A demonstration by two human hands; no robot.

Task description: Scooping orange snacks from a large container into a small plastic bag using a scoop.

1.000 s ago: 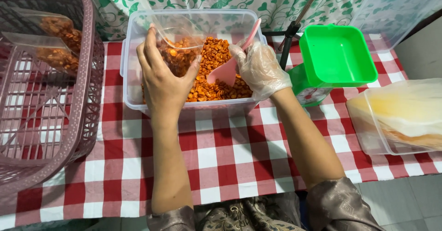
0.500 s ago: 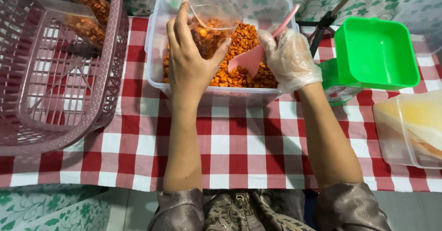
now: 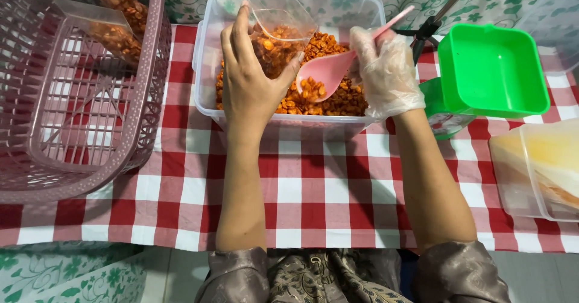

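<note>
While left hand [image 3: 250, 89] tilts clear bag [image 3: 278, 37], orange snacks [image 3: 329, 95] fill pink scoop [image 3: 322, 76].

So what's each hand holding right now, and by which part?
Left hand grips the clear plastic bag around its side; gloved right hand holds the pink scoop by its handle.

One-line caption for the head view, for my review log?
Left hand holds a clear bag over a clear tub of orange snack; gloved right hand holds a loaded pink scoop.
</note>
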